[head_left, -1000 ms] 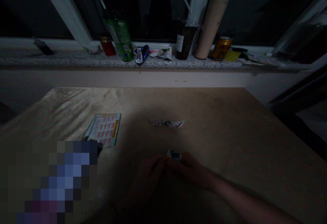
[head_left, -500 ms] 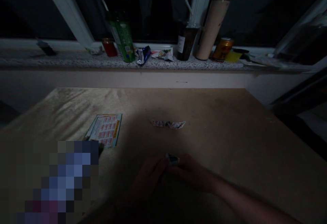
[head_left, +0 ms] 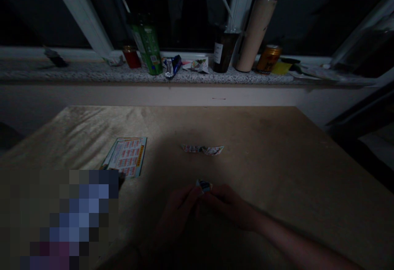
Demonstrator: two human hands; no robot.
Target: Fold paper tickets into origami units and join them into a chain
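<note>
Both hands [head_left: 227, 202] pinch a small folded paper [head_left: 204, 186]; a crumpled strip [head_left: 212, 150] lies beyond.

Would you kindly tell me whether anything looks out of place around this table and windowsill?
The crumpled blue-and-silver wrapper on the windowsill, just right of the green container, looks like stray litter. I see no spill.

From here, a small folded paper [head_left: 204, 186], pale-edged around a dark bluish middle, is being pinched between the left hand [head_left: 181, 201] and right hand [head_left: 227, 201], sitting nearer the person than the crumpled strip [head_left: 212, 150].
</note>
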